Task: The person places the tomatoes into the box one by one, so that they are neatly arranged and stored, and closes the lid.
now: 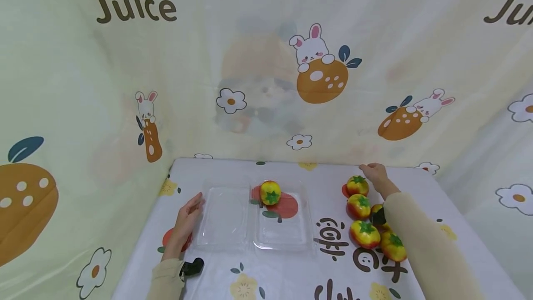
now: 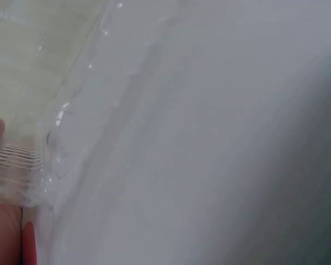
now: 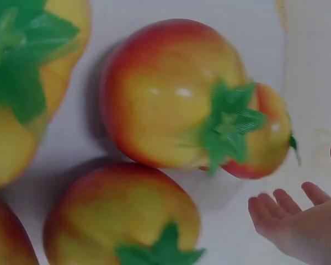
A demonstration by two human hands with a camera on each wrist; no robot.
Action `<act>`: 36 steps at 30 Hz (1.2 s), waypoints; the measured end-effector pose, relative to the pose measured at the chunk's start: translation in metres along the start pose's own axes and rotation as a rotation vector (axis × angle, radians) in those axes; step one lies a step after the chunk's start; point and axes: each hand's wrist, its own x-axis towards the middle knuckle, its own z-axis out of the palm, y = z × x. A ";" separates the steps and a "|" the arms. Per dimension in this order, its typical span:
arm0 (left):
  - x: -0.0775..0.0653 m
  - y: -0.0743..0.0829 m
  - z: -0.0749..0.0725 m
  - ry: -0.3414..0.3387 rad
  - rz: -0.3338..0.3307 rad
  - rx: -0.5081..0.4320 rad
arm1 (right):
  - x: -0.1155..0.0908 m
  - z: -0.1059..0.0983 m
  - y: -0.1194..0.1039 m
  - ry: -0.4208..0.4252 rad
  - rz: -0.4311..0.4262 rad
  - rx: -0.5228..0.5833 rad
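Note:
My left hand (image 1: 186, 221) is at the left edge of a clear plastic clamshell box (image 1: 225, 246), its fingers fairly straight. In the left wrist view, skin shows through the box's ribbed rim (image 2: 14, 160). One red-and-yellow toy fruit (image 1: 270, 193) with a green star-shaped leaf top, persimmon-like, sits in the right half of the box. My right hand (image 1: 374, 175) is just behind the farthest fruit of a group (image 1: 357, 185). In the right wrist view its fingers are spread and hold nothing, close to that fruit (image 3: 273, 132) but apart from it.
Several more such fruits (image 1: 365, 234) lie close together on the right of the table, partly hidden by the right forearm. A patterned white cloth (image 1: 283, 272) covers the tabletop. Printed curtains (image 1: 258, 59) hang behind and at both sides.

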 end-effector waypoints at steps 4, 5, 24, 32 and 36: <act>0.001 -0.004 0.000 0.001 0.006 0.001 | 0.007 0.008 0.011 -0.037 -0.002 0.005; 0.002 -0.005 -0.001 0.005 0.003 0.007 | 0.007 0.011 0.013 -0.037 0.006 0.007; -0.004 -0.005 -0.005 0.018 -0.020 0.024 | -0.005 0.016 0.017 -0.099 0.075 0.012; -0.005 -0.001 -0.003 0.026 -0.017 0.027 | -0.007 0.010 0.021 -0.134 0.074 -0.029; -0.003 0.001 -0.001 0.028 -0.011 0.033 | -0.007 0.007 0.024 -0.119 0.043 0.003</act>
